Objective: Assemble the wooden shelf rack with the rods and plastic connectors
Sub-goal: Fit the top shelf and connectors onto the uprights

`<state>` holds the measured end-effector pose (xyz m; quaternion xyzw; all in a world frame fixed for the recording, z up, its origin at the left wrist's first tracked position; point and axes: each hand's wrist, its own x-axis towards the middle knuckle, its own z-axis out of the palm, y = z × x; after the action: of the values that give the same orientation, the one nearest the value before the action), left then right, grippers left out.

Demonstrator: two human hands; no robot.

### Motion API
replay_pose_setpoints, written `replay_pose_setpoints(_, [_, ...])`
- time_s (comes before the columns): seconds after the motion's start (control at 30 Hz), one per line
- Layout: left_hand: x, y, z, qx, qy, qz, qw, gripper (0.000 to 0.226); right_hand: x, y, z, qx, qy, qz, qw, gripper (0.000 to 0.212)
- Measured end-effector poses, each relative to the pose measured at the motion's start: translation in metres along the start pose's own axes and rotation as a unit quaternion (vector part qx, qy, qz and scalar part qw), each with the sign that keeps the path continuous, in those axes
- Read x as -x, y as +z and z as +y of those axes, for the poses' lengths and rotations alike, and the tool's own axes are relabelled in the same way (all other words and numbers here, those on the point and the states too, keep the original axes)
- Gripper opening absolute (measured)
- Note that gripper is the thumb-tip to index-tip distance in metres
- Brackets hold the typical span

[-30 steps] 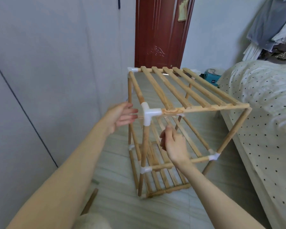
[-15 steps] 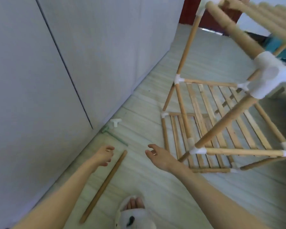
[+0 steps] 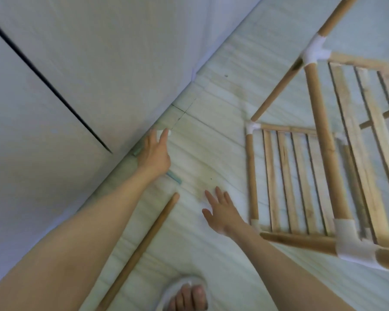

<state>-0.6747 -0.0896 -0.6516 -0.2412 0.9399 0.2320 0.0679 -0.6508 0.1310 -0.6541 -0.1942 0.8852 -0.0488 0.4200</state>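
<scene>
The wooden shelf rack (image 3: pixel 323 140) stands on the floor at the right, its rods joined by white plastic connectors (image 3: pixel 314 51). A loose wooden rod (image 3: pixel 142 248) lies on the floor between my arms. My left hand (image 3: pixel 154 153) stretches out along the wall base, its fingertips at a small white plastic connector (image 3: pixel 168 132) that it mostly covers. Whether the fingers grip it is unclear. My right hand (image 3: pixel 221 212) hovers over the floor with fingers spread, holding nothing, just left of the rack's bottom shelf.
A grey wall panel (image 3: pixel 76 63) runs diagonally along the left. A thin green stick (image 3: pixel 174 177) lies on the floor under my left wrist. My foot in a white slipper (image 3: pixel 186 295) is at the bottom edge.
My view dropped from the rack top to the floor. Both hands left the rack; my left hand reached forward along the wall to the white connector, and my right hand lowered beside the loose rod.
</scene>
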Motion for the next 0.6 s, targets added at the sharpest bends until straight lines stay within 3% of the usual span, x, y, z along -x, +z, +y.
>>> replay_pose_setpoints(0.17, [-0.022, 0.009, -0.009, -0.002, -0.012, -0.034, 0.999, 0.072, 0.000, 0.007, -0.007, 0.010, -0.009, 0.024, 1.000, 0.060])
replay_pose_setpoints(0.27, [-0.023, 0.011, -0.015, 0.001, -0.006, -0.032, 0.999, 0.071, -0.007, 0.012, -0.029, 0.081, -0.117, 0.103, 0.984, 0.061])
replay_pose_setpoints(0.33, [-0.024, 0.009, -0.019, -0.002, 0.002, -0.038, 0.999, 0.072, -0.008, 0.017, -0.047, 0.174, -0.237, 0.088, 0.952, 0.055])
replay_pose_setpoints(0.4, [-0.023, 0.007, -0.021, -0.003, 0.015, -0.042, 0.999, 0.070, -0.009, 0.030, -0.059, 0.296, -0.324, 0.117, 0.891, 0.042])
replay_pose_setpoints(0.5, [-0.020, 0.002, -0.025, -0.008, 0.044, -0.052, 0.998, 0.066, 0.004, 0.022, -0.066, 0.337, -0.316, 0.122, 0.879, 0.014])
replay_pose_setpoints(0.53, [-0.019, 0.001, -0.026, -0.009, 0.049, -0.057, 0.997, 0.065, 0.004, 0.021, -0.061, 0.330, -0.315, 0.137, 0.879, 0.015])
replay_pose_setpoints(0.6, [-0.015, -0.001, -0.028, -0.003, 0.046, -0.063, 0.997, 0.064, 0.004, 0.016, -0.049, 0.288, -0.294, 0.078, 0.908, 0.026])
